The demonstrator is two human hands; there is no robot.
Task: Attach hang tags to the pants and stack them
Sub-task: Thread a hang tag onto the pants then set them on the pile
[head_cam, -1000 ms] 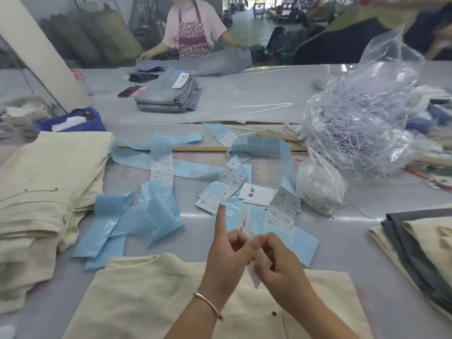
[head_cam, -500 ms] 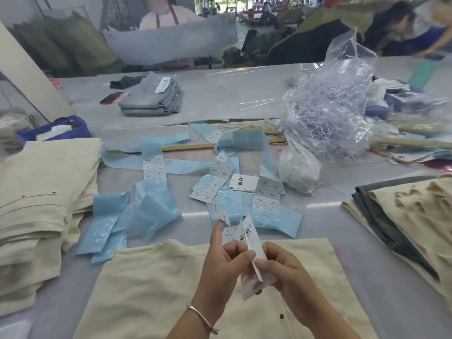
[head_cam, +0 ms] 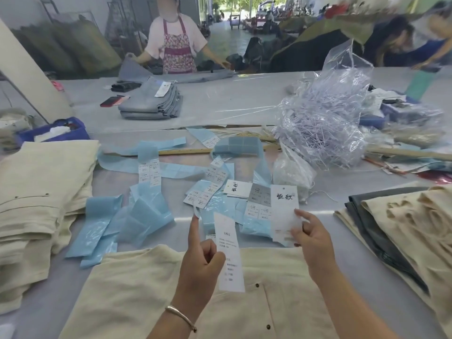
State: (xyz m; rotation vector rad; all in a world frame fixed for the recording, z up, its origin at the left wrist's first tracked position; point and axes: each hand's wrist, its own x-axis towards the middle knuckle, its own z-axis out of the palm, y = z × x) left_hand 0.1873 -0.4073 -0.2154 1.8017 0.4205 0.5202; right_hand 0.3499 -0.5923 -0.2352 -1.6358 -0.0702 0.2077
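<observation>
while both hands hover above the cream pants [head_cam: 146, 289] spread at the near edge of the table [head_cam: 220, 101], each one holds a paper tag. the left hand [head_cam: 200, 263] pinches a narrow white tag [head_cam: 230, 253] between thumb and curled fingers, its index finger pointing straight up; a silver bangle [head_cam: 181, 316] circles that wrist. the right hand [head_cam: 310, 236] grips a wider hang tag [head_cam: 285, 211] with black characters by its lower right edge, held upright and apart from the narrow tag, with a clear gap between the two.

beyond the pants' waistband lies a scatter of blue backing strips [head_cam: 146, 211] and small sticker labels [head_cam: 205, 194], crowding the middle of the table up to a wooden ruler [head_cam: 183, 151]. a folded cream stack [head_cam: 41, 192] fills the left edge, and a stack of grey and cream pants [head_cam: 403, 228] takes the right edge, leaving bare table strips either side of the spread pants. a clear bag of white plastic fasteners [head_cam: 322, 133] bulks at the right rear, with a smaller clear bag [head_cam: 293, 172] just in front of it. farther back sit a grey folded pile [head_cam: 151, 101] and a blue bin [head_cam: 53, 130].
</observation>
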